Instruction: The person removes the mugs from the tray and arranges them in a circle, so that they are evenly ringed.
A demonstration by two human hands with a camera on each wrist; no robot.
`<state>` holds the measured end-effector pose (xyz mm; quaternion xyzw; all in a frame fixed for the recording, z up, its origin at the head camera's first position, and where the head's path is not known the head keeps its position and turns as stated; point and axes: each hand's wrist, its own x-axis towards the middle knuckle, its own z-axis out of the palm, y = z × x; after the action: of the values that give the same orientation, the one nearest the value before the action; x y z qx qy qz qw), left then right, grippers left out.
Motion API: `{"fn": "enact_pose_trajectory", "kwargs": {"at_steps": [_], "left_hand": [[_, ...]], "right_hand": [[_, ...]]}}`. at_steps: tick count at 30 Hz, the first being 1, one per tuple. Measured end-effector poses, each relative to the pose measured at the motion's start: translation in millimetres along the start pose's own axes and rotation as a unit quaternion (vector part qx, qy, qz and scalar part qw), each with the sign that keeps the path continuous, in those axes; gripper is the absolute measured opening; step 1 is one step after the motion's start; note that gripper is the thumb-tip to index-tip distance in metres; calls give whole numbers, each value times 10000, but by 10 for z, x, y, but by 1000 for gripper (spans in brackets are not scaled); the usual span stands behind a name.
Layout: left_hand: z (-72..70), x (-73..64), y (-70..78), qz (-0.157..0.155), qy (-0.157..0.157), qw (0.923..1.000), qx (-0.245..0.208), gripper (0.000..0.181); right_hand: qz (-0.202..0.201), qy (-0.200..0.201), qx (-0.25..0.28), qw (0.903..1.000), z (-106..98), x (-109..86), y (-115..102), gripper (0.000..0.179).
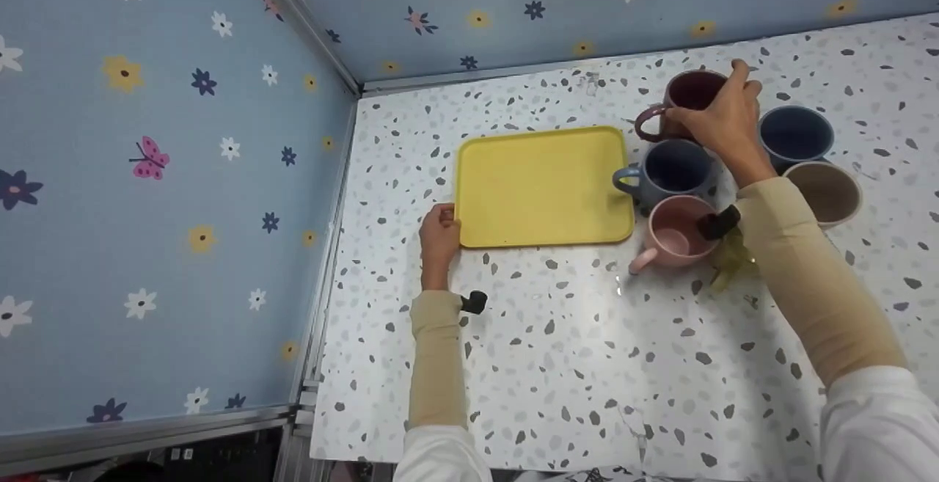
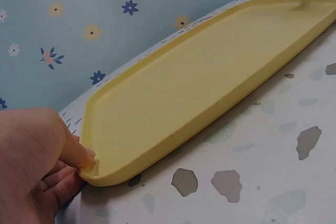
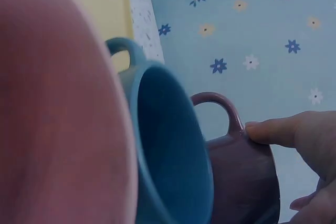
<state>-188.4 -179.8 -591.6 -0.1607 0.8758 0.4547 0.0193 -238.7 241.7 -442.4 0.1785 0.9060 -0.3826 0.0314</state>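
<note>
A yellow rectangular tray (image 1: 543, 188) lies on the speckled table. My left hand (image 1: 439, 236) pinches its near-left corner, thumb on the rim and fingers curled at the outer edge in the left wrist view. At the back right, my right hand (image 1: 726, 119) grips a maroon mug (image 3: 244, 177), its thumb beside the handle and the other fingers across the far side. In front of that mug stands a blue mug (image 1: 675, 166), whose handle overlaps the tray's right edge in the head view. Nearer still is a pink mug (image 1: 678, 232), large and blurred in the right wrist view.
Right of my right wrist stand a darker blue mug (image 1: 796, 133) and a beige mug (image 1: 825, 192), partly behind the forearm. A yellowish see-through item (image 1: 730, 265) lies beside the pink mug. Flowered blue panels (image 1: 220, 210) border the table on the left and at the back.
</note>
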Motion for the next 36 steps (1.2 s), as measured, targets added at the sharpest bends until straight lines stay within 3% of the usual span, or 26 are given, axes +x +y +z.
{"fn": "enact_pose_trajectory", "kwargs": {"at_steps": [6,13,19,22,28,32,36], "left_hand": [[1,0,11,-107,-52,9999,-9,29],[6,-2,0,-25,9,10000,34,30],[-6,-7,4,-44,25,10000,-9,31],[-15,-1,14,-50,5,10000,-4,30],[-26,-13,24,-50,-49,10000,-63,28],[-26,-31,27,-87,-97,9999,-100,28],[-8,-32,21,-79,-91,9999,-19,29]], "right_hand": [[74,-9,-81,9999,-9,-5,141,113],[21,3,-181,9998,45,-20,270,114],[147,-461,-430,9979,4,-51,254,116],[94,-803,-890,9927,-63,-53,200,115],[32,-1474,-1865,9713,-189,-31,113,117],[-290,-1519,-2184,9635,-258,34,123,101],[-1078,-1319,-2129,9621,-327,151,222,62]]}}
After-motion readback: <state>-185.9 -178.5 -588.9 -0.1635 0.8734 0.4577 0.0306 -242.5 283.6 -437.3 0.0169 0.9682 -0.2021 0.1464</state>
